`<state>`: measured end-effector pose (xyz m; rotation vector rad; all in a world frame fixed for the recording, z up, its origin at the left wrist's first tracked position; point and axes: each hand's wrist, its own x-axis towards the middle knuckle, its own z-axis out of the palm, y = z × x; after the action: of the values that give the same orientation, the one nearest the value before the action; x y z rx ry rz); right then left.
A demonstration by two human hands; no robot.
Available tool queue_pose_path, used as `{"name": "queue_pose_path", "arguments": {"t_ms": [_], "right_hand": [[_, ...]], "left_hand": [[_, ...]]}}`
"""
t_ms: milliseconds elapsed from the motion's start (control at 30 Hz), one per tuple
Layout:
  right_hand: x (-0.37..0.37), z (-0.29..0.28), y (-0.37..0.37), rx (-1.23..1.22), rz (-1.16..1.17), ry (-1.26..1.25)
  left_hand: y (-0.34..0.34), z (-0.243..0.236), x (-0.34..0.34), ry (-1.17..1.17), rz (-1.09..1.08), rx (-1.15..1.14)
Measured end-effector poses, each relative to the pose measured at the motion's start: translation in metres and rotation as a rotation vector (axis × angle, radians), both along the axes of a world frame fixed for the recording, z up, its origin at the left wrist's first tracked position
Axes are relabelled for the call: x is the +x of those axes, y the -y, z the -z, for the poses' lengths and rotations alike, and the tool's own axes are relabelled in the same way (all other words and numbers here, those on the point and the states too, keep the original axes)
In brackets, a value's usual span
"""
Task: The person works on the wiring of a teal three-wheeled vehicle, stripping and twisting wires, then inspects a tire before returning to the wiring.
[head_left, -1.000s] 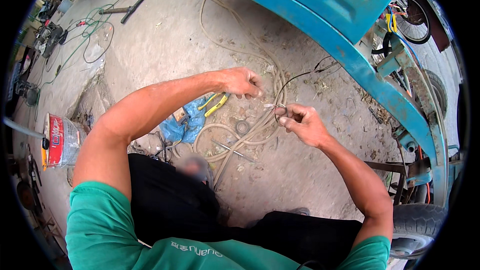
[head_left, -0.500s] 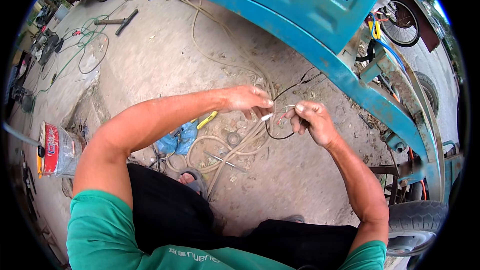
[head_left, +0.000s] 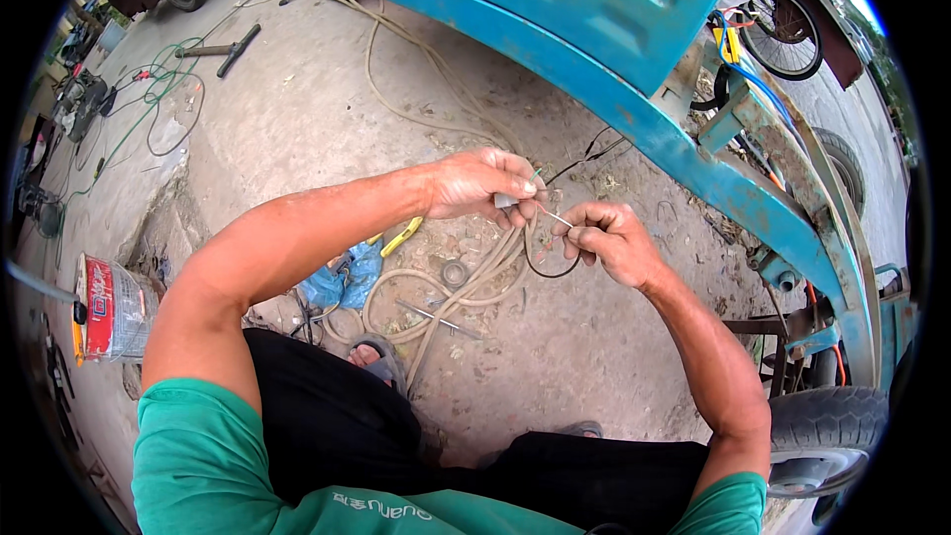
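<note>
My left hand (head_left: 480, 183) is closed around a white plastic connector (head_left: 506, 200), its fingers hiding most of it. Thin wires come out of that connector beside the fingertips. To the right, my right hand (head_left: 614, 241) pinches a thin light-coloured wire (head_left: 558, 219) that spans the short gap between both hands. A black cable (head_left: 551, 274) hangs in a loop under them. On the ground below lies a coiled tan hose (head_left: 396, 289), with a small dark ring (head_left: 454, 273) within its loops.
A blue vehicle frame (head_left: 555, 64) stands ahead and to the right, near a tyre (head_left: 827, 426). By my left foot are a blue plastic bag (head_left: 347, 277), a yellow-handled tool (head_left: 401, 237) and a metal rod (head_left: 436, 318). A red-and-white bucket (head_left: 114, 307) and a hammer (head_left: 226, 50) lie left.
My left hand has turned and lifted slightly, now covering more of the white connector. My right fingers have closed in a pinch on the thin wire. The view has shifted a little.
</note>
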<state>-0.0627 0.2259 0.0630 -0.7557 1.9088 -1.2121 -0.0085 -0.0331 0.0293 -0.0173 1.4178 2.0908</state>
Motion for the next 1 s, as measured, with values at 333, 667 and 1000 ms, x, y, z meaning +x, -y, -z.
{"name": "queue_pose_path", "arguments": {"t_ms": [333, 667, 1000], "right_hand": [[-0.008, 0.015, 0.002, -0.040, 0.198, 0.051], [-0.011, 0.020, 0.004, -0.323, 0.435, 0.349], [-0.008, 0.024, 0.010, -0.413, 0.556, 0.424]], "left_hand": [[0.006, -0.010, -0.005, -0.141, -0.051, -0.046], [0.007, -0.017, -0.004, -0.143, -0.079, -0.012], [0.011, -0.014, -0.004, -0.174, -0.043, -0.040]]}}
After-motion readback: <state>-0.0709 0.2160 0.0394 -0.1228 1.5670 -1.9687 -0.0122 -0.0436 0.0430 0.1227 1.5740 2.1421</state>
